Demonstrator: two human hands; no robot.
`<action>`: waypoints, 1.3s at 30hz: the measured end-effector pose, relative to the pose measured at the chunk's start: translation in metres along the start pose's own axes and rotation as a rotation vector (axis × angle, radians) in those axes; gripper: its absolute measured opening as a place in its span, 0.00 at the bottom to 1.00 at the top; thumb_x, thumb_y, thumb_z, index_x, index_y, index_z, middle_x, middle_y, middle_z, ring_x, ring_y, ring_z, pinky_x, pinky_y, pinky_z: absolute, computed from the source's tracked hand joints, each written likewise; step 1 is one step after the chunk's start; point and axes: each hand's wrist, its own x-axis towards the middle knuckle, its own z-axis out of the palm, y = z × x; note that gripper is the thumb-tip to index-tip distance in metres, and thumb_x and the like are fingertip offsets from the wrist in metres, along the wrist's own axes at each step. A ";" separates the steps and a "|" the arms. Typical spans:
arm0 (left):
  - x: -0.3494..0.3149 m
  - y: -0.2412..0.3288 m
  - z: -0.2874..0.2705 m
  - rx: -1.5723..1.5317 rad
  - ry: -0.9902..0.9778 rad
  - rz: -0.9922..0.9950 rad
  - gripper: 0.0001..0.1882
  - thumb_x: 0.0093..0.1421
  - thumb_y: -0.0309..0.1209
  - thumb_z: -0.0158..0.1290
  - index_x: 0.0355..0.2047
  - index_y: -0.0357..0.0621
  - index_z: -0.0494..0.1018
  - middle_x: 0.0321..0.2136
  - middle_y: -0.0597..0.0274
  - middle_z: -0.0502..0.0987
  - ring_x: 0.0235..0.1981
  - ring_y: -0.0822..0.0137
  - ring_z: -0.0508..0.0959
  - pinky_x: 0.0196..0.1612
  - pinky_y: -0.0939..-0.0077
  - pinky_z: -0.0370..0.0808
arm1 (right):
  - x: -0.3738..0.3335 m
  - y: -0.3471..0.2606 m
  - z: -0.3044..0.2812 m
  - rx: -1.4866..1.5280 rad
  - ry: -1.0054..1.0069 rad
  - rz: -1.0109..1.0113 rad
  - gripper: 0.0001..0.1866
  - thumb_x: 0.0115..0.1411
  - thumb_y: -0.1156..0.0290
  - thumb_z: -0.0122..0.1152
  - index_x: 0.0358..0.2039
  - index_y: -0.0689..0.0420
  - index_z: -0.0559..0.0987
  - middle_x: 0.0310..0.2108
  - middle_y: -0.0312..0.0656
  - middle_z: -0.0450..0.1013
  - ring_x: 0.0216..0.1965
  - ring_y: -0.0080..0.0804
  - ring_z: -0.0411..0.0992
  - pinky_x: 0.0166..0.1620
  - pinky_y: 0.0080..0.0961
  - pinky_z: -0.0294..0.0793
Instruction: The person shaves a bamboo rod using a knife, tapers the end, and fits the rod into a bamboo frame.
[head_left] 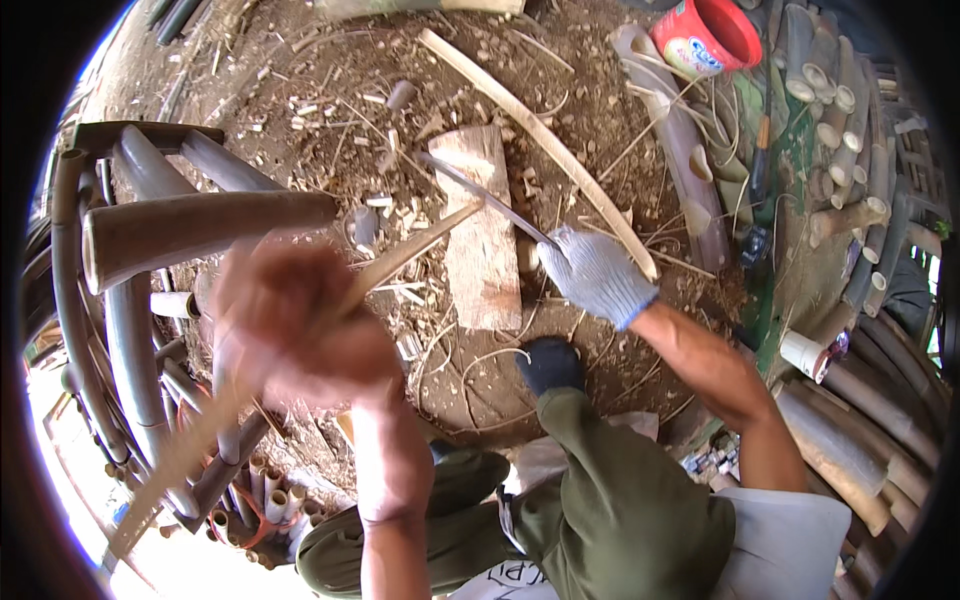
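Observation:
My bare left hand [305,325], smeared by motion, is closed round a long, narrow bamboo strip [420,243]. One end of the strip reaches over a worn wooden block [482,270] on the ground; its other end runs down to the lower left. In a grey knitted glove with a blue cuff, my right hand [595,272] grips a knife [488,196], whose handle is hidden in the fist. The long, dark blade slants up and left across the block. Strip tip and blade meet or cross above the block; whether they touch I cannot tell.
A bamboo rack [205,235] stands close at left. Beyond the block lies a long split bamboo piece [540,135]. Offcuts and shavings litter the dirt. A red bucket [725,35] sits far right, near a split bamboo pole [680,150]. Stacked bamboo [850,420] lines the right side.

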 end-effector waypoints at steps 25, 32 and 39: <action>-0.121 -0.043 -0.010 -0.170 -0.265 -1.474 0.45 0.67 0.57 0.46 0.69 0.32 0.48 0.62 0.31 0.63 0.62 0.43 0.68 0.63 0.51 0.68 | -0.154 -0.039 -0.065 1.654 0.068 0.269 0.15 0.62 0.69 0.62 0.47 0.59 0.73 0.24 0.42 0.71 0.20 0.32 0.72 0.25 0.36 0.78; -0.072 0.002 0.033 0.944 -0.575 -0.215 0.36 0.61 0.41 0.53 0.64 0.34 0.58 0.60 0.33 0.61 0.59 0.41 0.64 0.65 0.41 0.59 | -0.170 -0.037 -0.067 1.922 0.050 0.196 0.16 0.62 0.65 0.60 0.48 0.56 0.72 0.24 0.39 0.68 0.20 0.30 0.69 0.25 0.34 0.73; -0.049 -0.011 0.014 0.389 -1.116 0.351 0.29 0.63 0.61 0.50 0.24 0.46 0.74 0.17 0.67 0.73 0.18 0.72 0.72 0.20 0.71 0.75 | -0.153 -0.030 -0.105 2.153 -0.077 0.140 0.24 0.71 0.49 0.46 0.55 0.56 0.71 0.23 0.36 0.68 0.17 0.24 0.66 0.19 0.26 0.66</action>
